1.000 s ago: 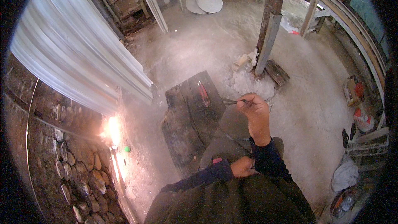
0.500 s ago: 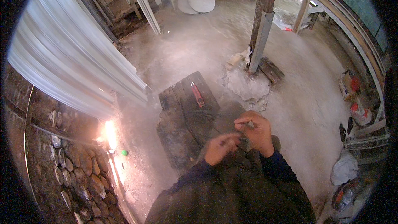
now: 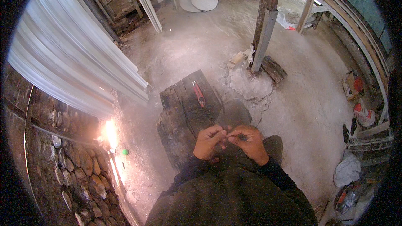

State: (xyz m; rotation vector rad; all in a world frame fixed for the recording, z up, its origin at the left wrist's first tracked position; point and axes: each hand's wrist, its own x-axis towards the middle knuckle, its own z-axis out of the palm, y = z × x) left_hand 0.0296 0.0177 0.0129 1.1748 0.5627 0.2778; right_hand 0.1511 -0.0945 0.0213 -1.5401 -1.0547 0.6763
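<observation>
While a red-handled tool (image 3: 199, 95) lies on the wooden table (image 3: 171, 127), the left hand (image 3: 207, 143) and right hand (image 3: 252, 143) meet, fingers curled; whether either grips anything is unclear.

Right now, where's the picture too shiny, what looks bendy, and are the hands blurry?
Head view: glare whites out a patch near the green ball; head view: the white ribbed sheeting bows; head view: the hands look fairly sharp, but anything pinched there is too small to tell.

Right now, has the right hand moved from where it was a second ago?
Yes: judged against the post, the right hand has drawn back toward the person's body, now close beside the left hand.
</observation>
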